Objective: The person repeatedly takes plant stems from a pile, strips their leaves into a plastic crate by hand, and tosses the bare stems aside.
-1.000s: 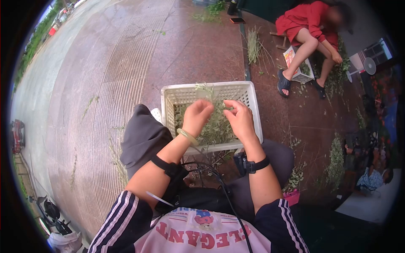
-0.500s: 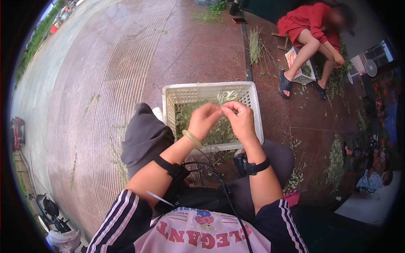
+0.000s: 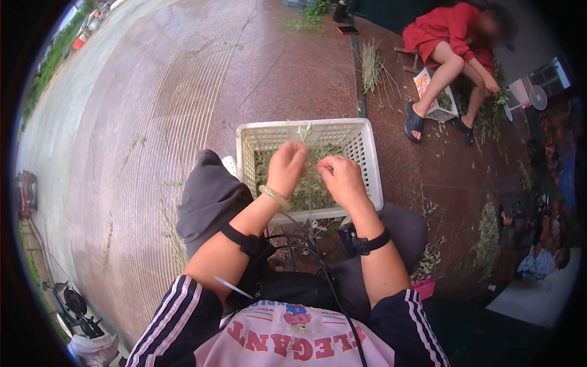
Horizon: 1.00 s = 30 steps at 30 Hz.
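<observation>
A white perforated plastic crate (image 3: 246,129) stands in front of me, holding loose grey-green leaves (image 3: 315,191). Above its left half, my left hand (image 3: 287,165) is closed around a leafy sprig (image 3: 305,131), whose pale tip sticks up past the fingers. My right hand (image 3: 343,182) hovers over the crate's right half, thumb and fingertips drawn together in a pinch. Whatever is between those fingertips, if anything, is too small to make out. A gap separates the two hands.
Stems and leafy cuttings (image 3: 370,67) lie on the reddish floor ahead, with more (image 3: 488,235) at the right. At the upper right sits a person in red (image 3: 449,30) beside a white box (image 3: 441,107). Black cables (image 3: 306,244) run between my forearms. A phone (image 3: 347,30) lies farther off.
My hands were together at the sprig and have moved apart. The left hand has shifted slightly left with the sprig upright; the right has dropped a little lower.
</observation>
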Motion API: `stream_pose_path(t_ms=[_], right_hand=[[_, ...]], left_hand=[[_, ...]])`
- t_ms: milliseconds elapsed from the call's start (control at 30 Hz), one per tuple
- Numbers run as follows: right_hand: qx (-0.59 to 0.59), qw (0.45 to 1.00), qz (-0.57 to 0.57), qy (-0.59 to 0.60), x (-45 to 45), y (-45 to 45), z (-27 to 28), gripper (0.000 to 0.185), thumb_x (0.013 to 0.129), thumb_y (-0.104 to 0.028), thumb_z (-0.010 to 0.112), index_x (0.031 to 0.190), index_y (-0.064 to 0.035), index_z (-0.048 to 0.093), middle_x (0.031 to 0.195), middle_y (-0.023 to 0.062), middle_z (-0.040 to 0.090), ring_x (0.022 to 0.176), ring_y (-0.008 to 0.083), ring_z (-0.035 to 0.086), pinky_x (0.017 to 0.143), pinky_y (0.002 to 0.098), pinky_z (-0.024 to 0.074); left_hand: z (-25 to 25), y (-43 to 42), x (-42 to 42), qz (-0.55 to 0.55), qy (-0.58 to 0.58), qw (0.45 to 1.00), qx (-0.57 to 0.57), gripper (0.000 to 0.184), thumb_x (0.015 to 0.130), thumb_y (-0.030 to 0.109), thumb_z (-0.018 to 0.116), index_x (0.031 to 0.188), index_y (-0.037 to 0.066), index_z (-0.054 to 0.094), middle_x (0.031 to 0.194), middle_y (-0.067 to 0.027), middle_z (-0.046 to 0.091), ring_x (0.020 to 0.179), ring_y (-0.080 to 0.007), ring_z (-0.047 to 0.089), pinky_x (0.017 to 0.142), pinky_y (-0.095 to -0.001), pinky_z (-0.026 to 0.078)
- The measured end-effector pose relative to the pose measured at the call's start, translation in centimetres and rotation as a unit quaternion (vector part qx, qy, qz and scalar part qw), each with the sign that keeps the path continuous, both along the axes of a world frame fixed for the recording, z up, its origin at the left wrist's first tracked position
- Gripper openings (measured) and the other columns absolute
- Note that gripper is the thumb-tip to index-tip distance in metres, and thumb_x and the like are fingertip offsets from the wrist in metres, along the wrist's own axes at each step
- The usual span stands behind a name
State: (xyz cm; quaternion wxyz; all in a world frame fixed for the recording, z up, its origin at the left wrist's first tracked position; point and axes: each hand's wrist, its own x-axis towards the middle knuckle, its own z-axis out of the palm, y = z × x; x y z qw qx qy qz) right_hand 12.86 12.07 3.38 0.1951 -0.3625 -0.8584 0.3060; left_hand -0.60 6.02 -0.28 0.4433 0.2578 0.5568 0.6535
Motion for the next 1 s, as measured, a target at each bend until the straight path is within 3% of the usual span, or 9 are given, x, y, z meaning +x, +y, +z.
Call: stream_pose_path(t_ms=[100, 200, 333, 433, 533, 633, 833, 933, 1000], right_hand=[[0.003, 0.995, -0.074, 0.064, 0.2, 0.4, 0.3, 0.015, 0.074, -0.009, 0.061, 0.088, -0.0039, 0.063, 0.082, 0.0136, 0.062, 0.075, 0.0283, 0.059, 0.067, 0.0352, 0.046], [-0.008, 0.984, -0.104, 0.142, -0.1, 0.6, 1.4, 0.02, 0.074, -0.008, 0.063, 0.094, -0.0023, 0.062, 0.08, 0.0092, 0.063, 0.071, 0.0188, 0.06, 0.065, 0.0284, 0.0454], [-0.003, 0.987, -0.055, 0.151, -0.3, 0.5, 1.5, 0.023, 0.073, -0.007, 0.065, 0.095, -0.002, 0.061, 0.08, 0.0057, 0.06, 0.069, 0.0134, 0.055, 0.065, 0.026, 0.0443], [-0.038, 0.987, -0.033, 0.151, -0.2, 0.6, 0.9, 0.022, 0.072, -0.005, 0.065, 0.094, -0.0015, 0.06, 0.079, 0.0052, 0.059, 0.068, 0.0126, 0.054, 0.064, 0.0255, 0.0441], [-0.065, 0.986, -0.018, 0.149, -0.2, 0.7, 0.9, 0.018, 0.073, -0.004, 0.064, 0.091, -0.0006, 0.06, 0.079, 0.005, 0.059, 0.068, 0.012, 0.054, 0.063, 0.0249, 0.044], [-0.079, 0.987, -0.019, 0.138, 0.0, 0.7, 1.1, 0.014, 0.074, -0.004, 0.063, 0.087, 0.0001, 0.059, 0.078, 0.0049, 0.06, 0.068, 0.0121, 0.055, 0.062, 0.0249, 0.0441], [-0.05, 0.986, -0.068, 0.146, -0.2, 0.6, 0.8, 0.012, 0.075, -0.006, 0.062, 0.084, -0.0002, 0.059, 0.075, 0.0069, 0.061, 0.065, 0.0154, 0.056, 0.06, 0.027, 0.0445], [-0.078, 0.976, -0.128, 0.161, -0.3, 0.4, 0.9, 0.013, 0.075, -0.01, 0.062, 0.083, 0.0, 0.059, 0.075, 0.0095, 0.061, 0.064, 0.0176, 0.056, 0.06, 0.0283, 0.0442], [-0.116, 0.961, -0.168, 0.187, -0.4, 0.3, 0.6, 0.015, 0.075, -0.011, 0.063, 0.083, 0.0005, 0.06, 0.072, 0.0082, 0.061, 0.061, 0.0141, 0.055, 0.059, 0.0265, 0.0434]], left_hand=[[0.2, -0.3, 0.7, -0.033, 0.018, 0.999, 0.002, 0.012, 0.085, 0.014, 0.052, 0.085, 0.002, 0.052, 0.066, -0.0022, 0.053, 0.052, -0.0067, 0.046, 0.047, -0.0217, 0.038], [-0.3, -0.2, 0.8, -0.049, 0.099, 0.994, -0.008, 0.012, 0.084, 0.013, 0.053, 0.084, 0.001, 0.052, 0.066, -0.0042, 0.054, 0.056, -0.0087, 0.047, 0.052, -0.024, 0.04], [-0.1, -0.4, 1.3, -0.074, 0.17, 0.982, 0.021, 0.008, 0.083, 0.01, 0.055, 0.083, 0.003, 0.051, 0.064, 0.004, 0.046, 0.056, -0.0026, 0.041, 0.049, -0.0179, 0.034], [0.7, -0.6, 1.3, -0.068, 0.253, 0.965, -0.016, 0.015, 0.079, 0.014, 0.058, 0.084, 0.001, 0.054, 0.068, -0.0102, 0.057, 0.06, -0.0183, 0.055, 0.057, -0.03, 0.043], [0.7, -0.6, 1.3, -0.055, 0.252, 0.966, 0.007, 0.011, 0.079, 0.01, 0.058, 0.082, 0.001, 0.053, 0.065, 0.0013, 0.051, 0.058, -0.0049, 0.043, 0.053, -0.0209, 0.038], [0.9, -0.7, 1.1, -0.075, 0.29, 0.953, -0.033, 0.01, 0.08, 0.01, 0.058, 0.082, 0.0, 0.054, 0.063, 0.0013, 0.051, 0.058, -0.0046, 0.042, 0.053, -0.0213, 0.038], [1.1, -0.6, 1.2, -0.094, 0.234, 0.968, 0.009, 0.01, 0.082, 0.01, 0.056, 0.083, 0.0, 0.054, 0.062, 0.0017, 0.05, 0.056, -0.0036, 0.042, 0.05, -0.0208, 0.036], [1.7, -0.6, 1.3, -0.096, 0.205, 0.974, -0.004, 0.015, 0.08, 0.014, 0.058, 0.085, 0.0, 0.056, 0.069, -0.0147, 0.058, 0.06, -0.0229, 0.056, 0.057, -0.0314, 0.043], [1.9, -0.3, 1.2, -0.101, 0.203, 0.974, -0.01, 0.014, 0.08, 0.013, 0.058, 0.084, -0.001, 0.056, 0.07, -0.0147, 0.059, 0.061, -0.0225, 0.057, 0.057, -0.031, 0.043]])
